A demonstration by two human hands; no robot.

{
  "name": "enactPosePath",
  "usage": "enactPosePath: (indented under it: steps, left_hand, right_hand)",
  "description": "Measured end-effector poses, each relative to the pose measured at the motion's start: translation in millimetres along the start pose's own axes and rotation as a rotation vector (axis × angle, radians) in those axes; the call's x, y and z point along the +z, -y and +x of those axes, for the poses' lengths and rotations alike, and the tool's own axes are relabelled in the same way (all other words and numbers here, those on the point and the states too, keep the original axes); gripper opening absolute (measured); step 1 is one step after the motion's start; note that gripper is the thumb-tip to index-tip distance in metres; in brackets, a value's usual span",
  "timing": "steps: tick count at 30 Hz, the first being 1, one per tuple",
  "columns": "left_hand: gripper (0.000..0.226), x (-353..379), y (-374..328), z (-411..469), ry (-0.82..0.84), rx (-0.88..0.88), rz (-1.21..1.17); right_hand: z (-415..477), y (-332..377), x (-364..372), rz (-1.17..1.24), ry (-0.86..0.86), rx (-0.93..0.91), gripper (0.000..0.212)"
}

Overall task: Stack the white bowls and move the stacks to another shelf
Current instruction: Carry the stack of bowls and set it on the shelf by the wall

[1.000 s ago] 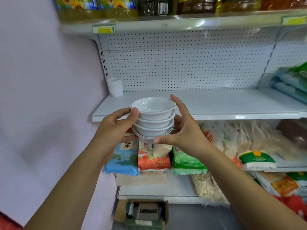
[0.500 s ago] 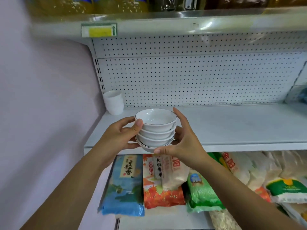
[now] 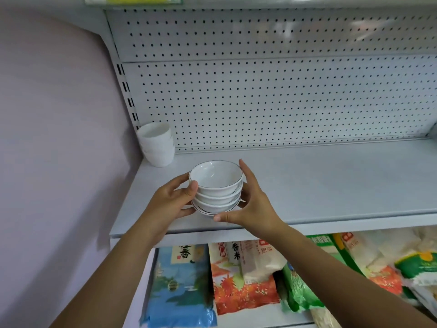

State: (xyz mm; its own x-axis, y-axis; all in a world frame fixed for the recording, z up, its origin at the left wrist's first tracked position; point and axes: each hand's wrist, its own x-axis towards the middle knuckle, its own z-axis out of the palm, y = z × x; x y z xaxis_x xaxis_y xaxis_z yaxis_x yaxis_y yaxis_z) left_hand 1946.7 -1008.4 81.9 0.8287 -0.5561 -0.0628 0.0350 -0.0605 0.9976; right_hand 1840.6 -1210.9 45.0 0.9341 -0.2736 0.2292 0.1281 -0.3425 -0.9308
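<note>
Plainly, the stack of white bowls (image 3: 216, 188) is clasped between both hands over the front left part of the grey shelf (image 3: 331, 185). The left hand (image 3: 175, 200) is wrapped against its near side, thumb pressed to the top bowl's wall. The right hand (image 3: 250, 204) is cupped round the far side, with its thumb laid under the lowest rim.

Several slips can be foreseen. The bowls are only nested, and the top one appears to sit slightly askew, so a tilt while the stack is being lowered could let it slide off. The lowest piece looks wider and flatter than the rest (perhaps a saucer) and is gripped mainly at its edge. It could be let go before the others. The stack is also held near the shelf's front lip, so if it were set down there, part of the base might overhang. A knock against the shelf could chip the rims.

Whether the base already touches the shelf cannot be told, since the underside is hidden by the hands. The left fingers are masked behind the stack. The exact bowl count is hard to read. A second white stack (image 3: 156, 144) in the back left corner is too blurred to be counted. The upper shelf is cut off at the top, and the bags of rice (image 3: 243, 278) below are cropped.
</note>
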Motion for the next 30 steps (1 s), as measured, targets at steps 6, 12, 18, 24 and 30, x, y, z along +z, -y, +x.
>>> enactPosePath:
  steps: [6, 12, 18, 24, 30]
  left_hand:
    - [0.107, -15, 15, 17, -0.025, -0.017, -0.039]
    - [0.069, -16, 20, 36, -0.099, -0.025, -0.071]
    - [0.066, -15, 24, 54, -0.198, -0.013, -0.110]
    - [0.079, -12, 23, 74, -0.280, -0.017, -0.092]
    - [0.033, -14, 26, 103, -0.255, -0.031, -0.120]
  right_hand:
    - [26, -17, 13, -0.017, 0.029, 0.006, 0.139]
    - [55, -33, 16, -0.019, 0.058, -0.021, 0.137]
    - [84, -47, 19, -0.015, 0.085, -0.032, 0.134]
    - [116, -63, 20, -0.048, 0.098, -0.041, 0.136]
    - [151, -69, 18, -0.084, 0.115, -0.054, 0.128]
